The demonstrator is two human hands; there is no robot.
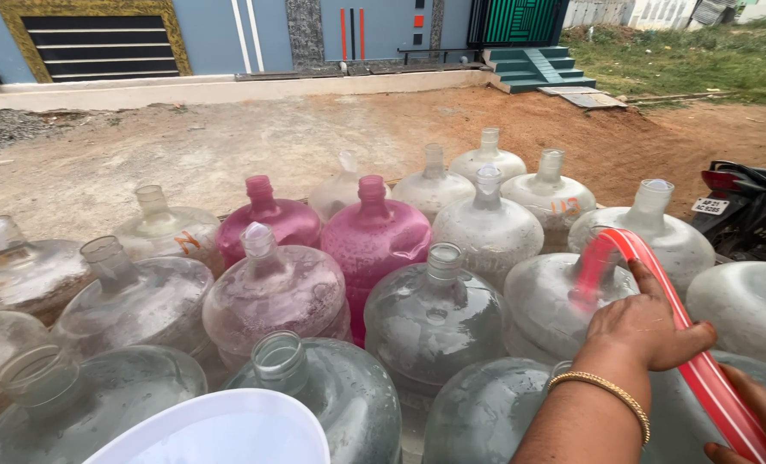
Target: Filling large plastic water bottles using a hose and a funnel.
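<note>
dirt yard packed with large water jugs (435, 318); left hand (645, 322) grips a red hose (701, 369) at a jug's neck, right hand (757, 421) fingers closed on it lower down.

My left hand (645, 322) reached forward from the lower right, back of the hand up, fingers curled closed and thumb out to the right, a thin gold bangle on the wrist. My right hand (757, 421) showed only partly at the corner, fingers curled.

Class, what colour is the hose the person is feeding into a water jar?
Red, translucent hose; the head view shows it.
</note>
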